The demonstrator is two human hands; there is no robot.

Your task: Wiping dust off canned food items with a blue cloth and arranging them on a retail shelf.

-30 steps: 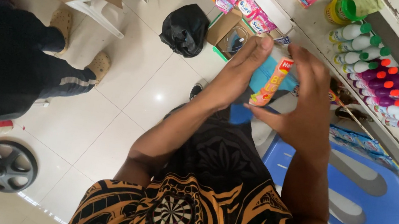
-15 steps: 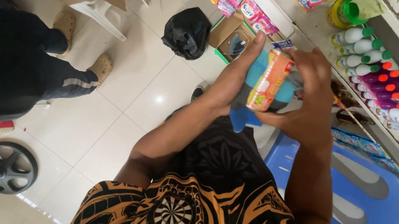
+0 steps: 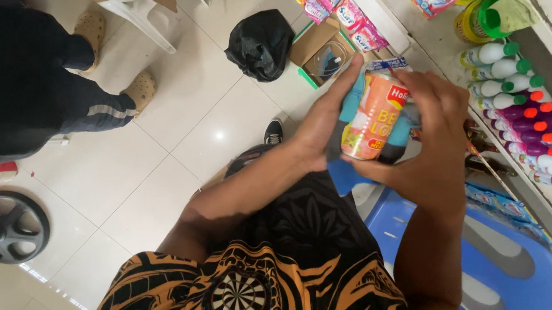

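Observation:
Both of my hands are raised in front of my chest over a white tiled floor. My right hand grips an orange and white can from the right side. Flat against the can's left side lies my left hand, fingers stretched upward. A blue pack shows behind the can, pressed between the two hands. The can stands upright, its label facing me.
A blue plastic stool stands under my right arm. A shelf of capped bottles runs along the right. On the floor lie a black bag and an open carton. Another person's legs are on the left, beside a fan base.
The can has come up and turned upright between my hands, with its label now toward me. My right hand has shifted around its right side.

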